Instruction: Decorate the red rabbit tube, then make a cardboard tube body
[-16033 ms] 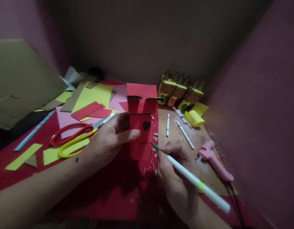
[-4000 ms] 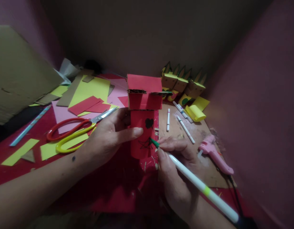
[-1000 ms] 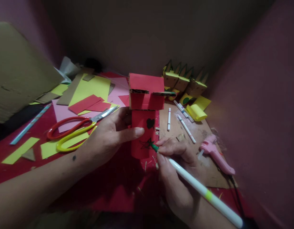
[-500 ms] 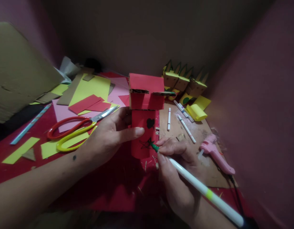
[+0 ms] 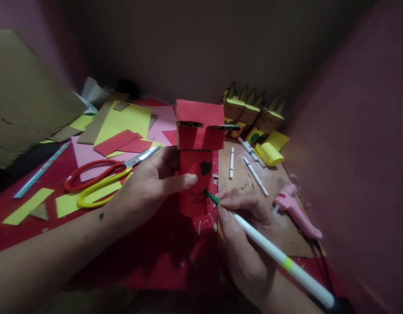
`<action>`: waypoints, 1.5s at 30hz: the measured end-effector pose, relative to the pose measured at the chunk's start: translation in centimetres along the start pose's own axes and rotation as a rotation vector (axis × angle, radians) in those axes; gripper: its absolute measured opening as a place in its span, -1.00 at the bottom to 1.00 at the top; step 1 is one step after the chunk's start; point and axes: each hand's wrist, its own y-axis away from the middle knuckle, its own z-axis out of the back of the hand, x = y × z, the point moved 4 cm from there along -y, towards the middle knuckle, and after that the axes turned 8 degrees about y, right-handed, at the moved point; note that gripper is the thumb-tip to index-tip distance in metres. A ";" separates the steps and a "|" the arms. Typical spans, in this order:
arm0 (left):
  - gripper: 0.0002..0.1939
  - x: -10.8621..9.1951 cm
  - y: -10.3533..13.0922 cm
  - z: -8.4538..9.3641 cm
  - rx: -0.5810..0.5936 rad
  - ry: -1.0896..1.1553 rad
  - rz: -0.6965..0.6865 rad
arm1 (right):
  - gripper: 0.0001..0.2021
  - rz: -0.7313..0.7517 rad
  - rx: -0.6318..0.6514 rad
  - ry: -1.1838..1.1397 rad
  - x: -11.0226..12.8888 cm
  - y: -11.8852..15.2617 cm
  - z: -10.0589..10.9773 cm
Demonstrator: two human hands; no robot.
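A red paper-covered cardboard figure (image 5: 198,144) stands upright at the centre, a box head over a rounded body. My left hand (image 5: 150,187) grips the body from the left, thumb across its front. A dark heart and a scribbled star are drawn on that front. My right hand (image 5: 243,235) holds a white marker with a green tip (image 5: 269,250), and the tip touches the star's right edge.
Red-and-yellow scissors (image 5: 103,179) lie left on pink, yellow and red paper (image 5: 123,126). Cardboard sheets (image 5: 21,100) lean far left. Loose markers (image 5: 250,168), a pink glue gun (image 5: 294,213), a yellow roll (image 5: 269,153) and small yellow-topped figures (image 5: 250,113) sit to the right. Walls close in.
Over the earlier frames a few loose lines on the body grew into a scribbled star. In the last second the marker tip shifted only slightly at the star; my left hand stayed put.
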 end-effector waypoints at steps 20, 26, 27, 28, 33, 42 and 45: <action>-0.60 0.0 -0.1 0.0 0.020 0.010 0.005 | -0.85 -0.018 0.001 0.016 0.1 -0.2 0.0; -0.62 -0.1 -0.1 -0.1 0.007 0.017 0.005 | -0.83 -0.018 0.060 -0.021 -0.2 0.3 0.0; -0.62 -0.1 -0.1 -0.2 0.005 0.012 0.005 | -0.83 -0.012 0.074 -0.015 -0.3 0.3 0.0; -0.62 -0.1 -0.1 -0.2 -0.001 0.009 0.005 | -0.83 -0.003 0.083 -0.001 -0.3 0.3 0.0; -0.60 -0.1 -0.1 -0.1 -0.004 -0.002 0.012 | -0.85 0.027 0.079 0.043 -0.2 0.3 -0.1; -0.60 0.0 0.0 -0.1 0.016 0.009 0.003 | -0.85 0.018 0.075 0.054 0.0 0.2 -0.1; -0.60 0.0 0.0 0.0 0.020 0.012 0.005 | -0.85 0.033 0.052 0.074 0.3 0.1 -0.1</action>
